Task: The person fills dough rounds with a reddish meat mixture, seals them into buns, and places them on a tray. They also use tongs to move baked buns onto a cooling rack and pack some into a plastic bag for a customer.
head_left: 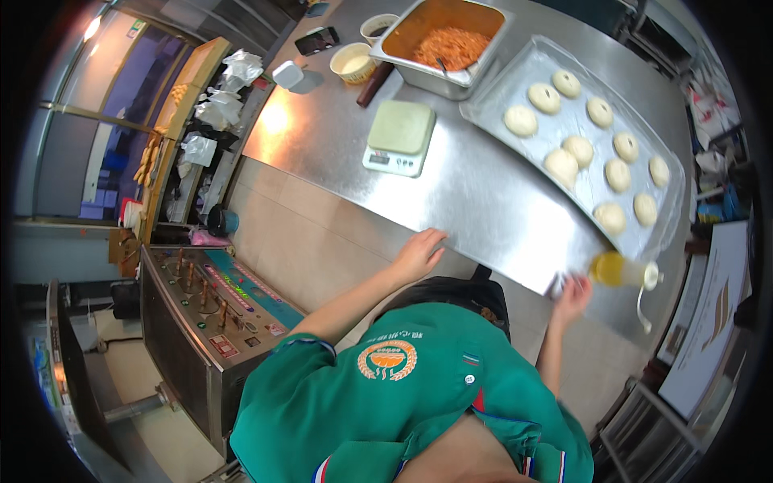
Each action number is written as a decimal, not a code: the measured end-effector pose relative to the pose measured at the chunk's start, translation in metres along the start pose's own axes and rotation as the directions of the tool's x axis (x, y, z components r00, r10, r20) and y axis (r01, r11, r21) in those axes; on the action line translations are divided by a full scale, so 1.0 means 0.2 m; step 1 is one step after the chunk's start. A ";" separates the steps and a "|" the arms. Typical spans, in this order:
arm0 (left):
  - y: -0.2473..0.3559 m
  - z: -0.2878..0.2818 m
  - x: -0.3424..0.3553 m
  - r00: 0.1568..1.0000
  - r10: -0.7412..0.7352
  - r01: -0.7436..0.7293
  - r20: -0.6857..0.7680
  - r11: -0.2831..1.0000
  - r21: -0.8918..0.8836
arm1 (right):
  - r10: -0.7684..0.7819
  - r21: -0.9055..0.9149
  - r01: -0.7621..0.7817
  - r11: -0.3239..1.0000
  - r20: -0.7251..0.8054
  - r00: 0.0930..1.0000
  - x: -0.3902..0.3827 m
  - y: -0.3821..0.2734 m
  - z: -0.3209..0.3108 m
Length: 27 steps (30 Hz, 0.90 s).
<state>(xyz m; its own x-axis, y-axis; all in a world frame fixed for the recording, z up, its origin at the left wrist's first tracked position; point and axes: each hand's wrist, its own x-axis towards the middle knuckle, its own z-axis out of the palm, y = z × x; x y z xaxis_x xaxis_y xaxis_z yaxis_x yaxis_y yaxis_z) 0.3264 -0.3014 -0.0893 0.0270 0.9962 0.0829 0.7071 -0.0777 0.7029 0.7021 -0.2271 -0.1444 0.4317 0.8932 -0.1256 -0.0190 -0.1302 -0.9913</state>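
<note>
My left hand (pixel 420 253) is at the near edge of the steel table (pixel 483 185), its fingers stretched out and holding nothing. Further right, my right hand (pixel 573 295) is at the same edge with its fingers curled, beside a small greyish-white thing too blurred to name. Just right of that hand lies a bottle of yellow oil (pixel 609 269) with a white top. Beyond it, a tray (pixel 515 92) lined with clear plastic carries several round white dough buns (pixel 617 174). A pale green kitchen scale (pixel 400 129) sits ahead of my left hand, with nothing on its platform.
A steel pan (pixel 435 80) of orange-red shredded filling (pixel 453 48) stands at the back, near a brown wooden handle (pixel 375 84), a yellow bowl (pixel 353 63), a dark-filled bowl (pixel 378 28) and a phone (pixel 317 40). A knobbed metal oven (pixel 185 322) stands to my left.
</note>
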 end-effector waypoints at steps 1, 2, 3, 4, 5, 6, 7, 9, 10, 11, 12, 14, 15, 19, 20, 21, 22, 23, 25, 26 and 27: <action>-0.04 -0.05 0.04 0.993 -0.096 0.096 -0.069 0.995 -0.003 | -0.005 -0.153 -0.027 0.988 -0.206 0.979 0.05 -0.02 -0.08; -0.08 -0.08 0.05 0.973 -0.182 0.180 -0.143 0.983 -0.026 | -0.129 -0.269 0.058 0.961 -0.252 0.959 0.07 -0.04 -0.14; -0.11 -0.11 0.06 0.937 -0.285 0.278 -0.203 0.958 -0.066 | -0.214 -0.403 0.068 0.913 -0.329 0.920 0.10 -0.10 -0.21; -0.15 -0.14 0.07 0.911 -0.297 0.287 -0.286 0.955 -0.079 | -0.371 -0.451 0.233 0.862 -0.246 0.896 0.19 -0.13 -0.21; -0.19 -0.16 0.08 0.869 -0.362 0.344 -0.337 0.932 -0.116 | -0.490 -0.509 0.346 0.788 -0.180 0.853 0.27 -0.17 -0.20; -0.23 -0.18 0.09 0.839 -0.409 0.401 -0.358 0.911 -0.101 | -0.619 -0.546 0.478 0.688 -0.096 0.780 0.32 -0.20 -0.18; -0.27 -0.19 0.10 0.830 -0.382 0.377 -0.407 0.921 -0.096 | -0.516 -0.471 0.396 0.788 -0.156 0.842 0.38 -0.22 -0.15; -0.35 -0.24 0.12 0.787 -0.375 0.372 -0.491 0.922 -0.108 | -0.370 -0.286 0.313 0.906 -0.176 0.912 0.48 -0.24 -0.08; -0.40 -0.27 0.13 0.785 -0.421 0.407 -0.455 0.904 -0.133 | -0.321 -0.275 0.250 0.928 -0.254 0.912 0.49 -0.25 -0.05; -0.45 -0.31 0.15 0.797 -0.376 0.401 -0.472 0.915 -0.052 | -0.373 -0.380 0.280 0.882 -0.197 0.907 0.49 -0.27 -0.02; -0.51 -0.35 0.16 0.808 -0.330 0.390 -0.487 0.921 0.022 | -0.431 -0.479 0.338 0.810 -0.096 0.897 0.48 -0.29 0.02; -0.65 -0.45 0.19 0.820 -0.339 0.405 -0.461 0.913 0.048 | -0.403 -0.553 0.427 0.716 0.173 0.899 0.42 -0.35 0.14; -0.73 -0.52 0.20 0.812 -0.338 0.433 -0.476 0.895 0.104 | -0.323 -0.535 0.454 0.713 0.324 0.889 0.37 -0.40 0.24; -1.11 -0.82 0.26 0.781 -0.348 0.506 -0.518 0.839 0.199 | -0.130 -0.363 0.659 0.658 0.808 0.574 0.10 -0.57 0.95; -1.22 -0.92 0.27 0.768 -0.347 0.512 -0.538 0.838 0.190 | -0.095 -0.347 0.677 0.649 0.846 0.524 -0.02 -0.61 1.17; -1.33 -1.03 0.29 0.760 -0.320 0.501 -0.566 0.843 0.195 | -0.117 -0.260 0.685 0.681 0.884 0.452 -0.14 -0.64 1.40; -1.45 -1.15 0.30 0.739 -0.341 0.515 -0.581 0.842 0.160 | -0.063 -0.250 0.656 0.712 0.908 0.415 -0.26 -0.67 1.61; -1.56 -1.27 0.30 0.722 -0.343 0.514 -0.601 0.848 0.133 | -0.022 -0.235 0.687 0.688 0.939 0.344 -0.37 -0.70 1.82; -1.75 -1.45 0.29 0.681 -0.354 0.511 -0.641 0.857 0.070 | 0.110 -0.271 0.705 0.655 0.958 0.266 -0.57 -0.71 2.22; -1.83 -1.54 0.27 0.655 -0.357 0.510 -0.666 0.859 0.041 | 0.190 -0.292 0.709 0.643 0.957 0.221 -0.66 -0.71 2.40; -1.91 -1.62 0.24 0.632 -0.352 0.502 -0.691 0.865 0.018 | 0.236 -0.295 0.722 0.626 0.954 0.185 -0.72 -0.69 2.57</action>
<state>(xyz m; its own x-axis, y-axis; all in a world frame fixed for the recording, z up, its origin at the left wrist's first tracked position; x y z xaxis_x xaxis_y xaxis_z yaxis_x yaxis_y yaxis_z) -0.1716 -0.2367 -0.1247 -0.7201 0.6292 0.2925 0.6374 0.4335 0.6370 0.1778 -0.1169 -0.0092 -0.7846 0.5454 -0.2950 0.5662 0.4363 -0.6993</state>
